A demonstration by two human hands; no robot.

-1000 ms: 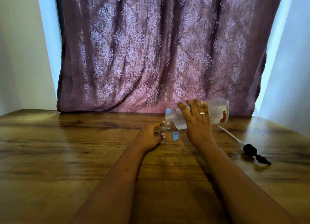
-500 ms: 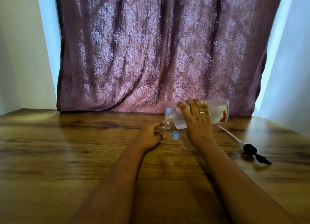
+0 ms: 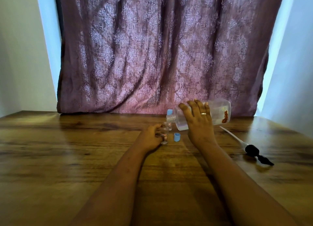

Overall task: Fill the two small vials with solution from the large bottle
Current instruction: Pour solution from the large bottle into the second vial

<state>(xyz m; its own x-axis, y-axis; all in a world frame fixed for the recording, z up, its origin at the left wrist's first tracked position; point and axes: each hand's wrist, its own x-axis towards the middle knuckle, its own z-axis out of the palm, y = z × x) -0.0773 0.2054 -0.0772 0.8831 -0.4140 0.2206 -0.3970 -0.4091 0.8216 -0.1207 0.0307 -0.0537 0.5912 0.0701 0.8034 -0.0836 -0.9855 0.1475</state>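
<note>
The right hand [image 3: 199, 122] grips the tilted large bottle [image 3: 218, 114], covering its middle. The left hand [image 3: 150, 137] clasps a small vial [image 3: 164, 134], half hiding it; its liquid level is unreadable.

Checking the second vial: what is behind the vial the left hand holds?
A second vial with a blue cap stands just behind it, under the tilted bottle's neck. Its fill level cannot be seen.

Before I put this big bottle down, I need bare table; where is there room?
The table is bare left of the left hand. It is crowded between the hands: vials, blue cap. Right of the right hand lies the dropper.
</note>
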